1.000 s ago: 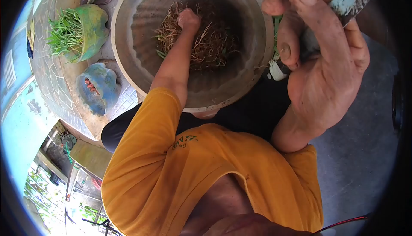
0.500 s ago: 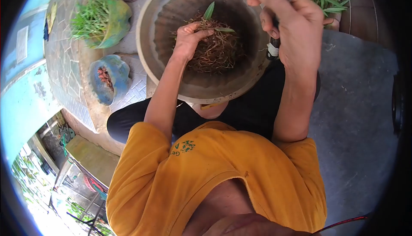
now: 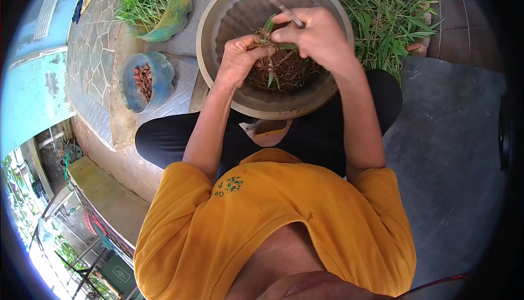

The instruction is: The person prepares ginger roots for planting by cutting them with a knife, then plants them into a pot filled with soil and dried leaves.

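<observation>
Over the large round basin [image 3: 204,54] between my legs, my left hand [image 3: 240,62] is closed on a clump of roots [image 3: 289,70] with small green shoots. My right hand [image 3: 319,35] is beside it at the top of the clump, fingers bent, holding a knife [image 3: 284,9] whose blade points up and away over the basin. Its thumb and fingertips are close to a green shoot [image 3: 268,25]. Loose brown roots hang below both hands inside the basin.
A blue bowl [image 3: 129,88] of reddish root pieces [image 3: 143,81] stands at the left, with a green-yellow pot [image 3: 177,13] of cut shoots behind it. Leafy green stems [image 3: 376,16] lie right of the basin. A dark mat [image 3: 447,136] covers the right side.
My right hand has come down from above the basin's right rim to the root clump beside my left hand. The view has shifted, showing more of the leafy stems.
</observation>
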Demonstrator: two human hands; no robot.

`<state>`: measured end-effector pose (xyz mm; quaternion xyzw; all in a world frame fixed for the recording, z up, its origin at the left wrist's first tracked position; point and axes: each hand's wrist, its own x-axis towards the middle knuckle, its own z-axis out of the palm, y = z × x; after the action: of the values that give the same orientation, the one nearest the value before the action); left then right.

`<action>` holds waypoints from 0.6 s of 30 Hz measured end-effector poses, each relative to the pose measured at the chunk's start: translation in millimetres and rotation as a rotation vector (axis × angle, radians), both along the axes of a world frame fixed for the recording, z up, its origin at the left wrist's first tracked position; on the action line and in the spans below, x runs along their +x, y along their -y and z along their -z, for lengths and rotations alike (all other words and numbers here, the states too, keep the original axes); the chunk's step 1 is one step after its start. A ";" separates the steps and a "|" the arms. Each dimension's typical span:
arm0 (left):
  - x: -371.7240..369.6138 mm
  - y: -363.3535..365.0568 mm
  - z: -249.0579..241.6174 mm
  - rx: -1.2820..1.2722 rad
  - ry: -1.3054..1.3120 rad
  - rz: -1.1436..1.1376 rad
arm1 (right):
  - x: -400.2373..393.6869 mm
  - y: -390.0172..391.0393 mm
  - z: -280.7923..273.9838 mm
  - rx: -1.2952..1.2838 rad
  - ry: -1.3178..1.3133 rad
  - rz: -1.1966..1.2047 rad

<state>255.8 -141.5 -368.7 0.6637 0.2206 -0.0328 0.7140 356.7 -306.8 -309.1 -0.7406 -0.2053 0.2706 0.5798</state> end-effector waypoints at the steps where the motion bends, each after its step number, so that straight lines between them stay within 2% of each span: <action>1: 1.5 3.6 -6.9 -0.022 0.038 0.007 | -1.6 -3.5 0.9 -0.032 -0.022 -0.059; 6: 3.0 7.3 -34.2 -0.051 0.031 -0.025 | 7.8 6.3 -13.3 0.037 0.003 0.028; 10: -6.0 -11.2 -14.0 0.065 -0.025 0.012 | 16.9 18.2 -17.1 0.177 -0.079 0.123; 11: -10.1 -17.3 4.0 0.440 0.018 0.053 | 17.2 20.3 -21.3 0.203 -0.096 0.121; 13: -13.2 -15.0 7.4 1.067 0.089 -0.069 | 17.0 20.9 -24.2 0.258 -0.124 0.089; 15: -3.5 -13.3 0.2 0.903 0.299 -0.255 | 15.0 17.7 -20.9 0.312 -0.154 0.031; 17: -1.1 -5.0 -20.4 0.629 0.331 -0.300 | 13.1 14.1 -17.9 0.328 -0.142 -0.018; 18: 1.3 0.3 -48.8 0.443 0.266 -0.259 | 11.6 11.1 -17.0 0.342 -0.143 -0.036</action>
<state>257.0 -141.8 -319.9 0.7683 0.2095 0.1950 0.5725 368.3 -318.0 -292.1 -0.6063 -0.2198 0.2942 0.7054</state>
